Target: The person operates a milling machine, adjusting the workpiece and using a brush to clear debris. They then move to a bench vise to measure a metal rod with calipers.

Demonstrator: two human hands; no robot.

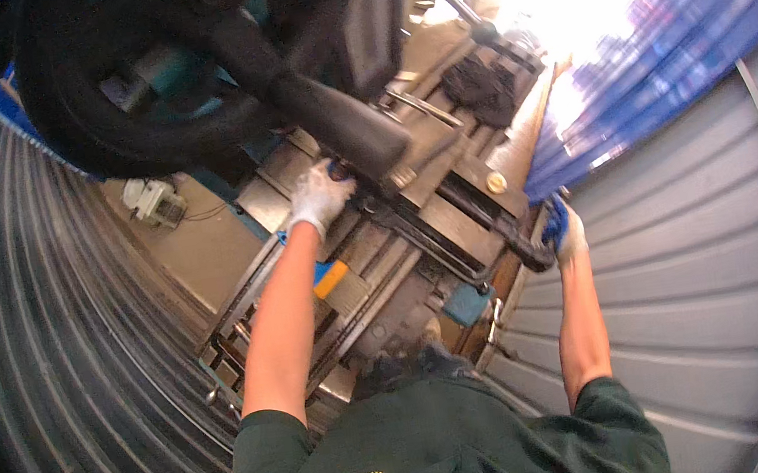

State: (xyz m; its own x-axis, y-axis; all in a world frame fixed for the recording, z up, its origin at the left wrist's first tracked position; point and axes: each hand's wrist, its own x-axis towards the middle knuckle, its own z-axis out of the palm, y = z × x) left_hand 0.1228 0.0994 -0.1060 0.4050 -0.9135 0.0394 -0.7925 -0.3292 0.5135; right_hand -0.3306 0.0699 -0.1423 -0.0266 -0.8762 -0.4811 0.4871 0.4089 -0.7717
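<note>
Machine handle [529,253], dark and thick

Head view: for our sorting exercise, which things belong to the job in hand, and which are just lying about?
Seemingly part of the job:
Black cylinder, close by the gloved left hand
Black bar, its near end beside the gloved right hand

Apparently just lying about:
Yellow-and-blue object
Crumpled black material
White boxy device on the floor
</note>
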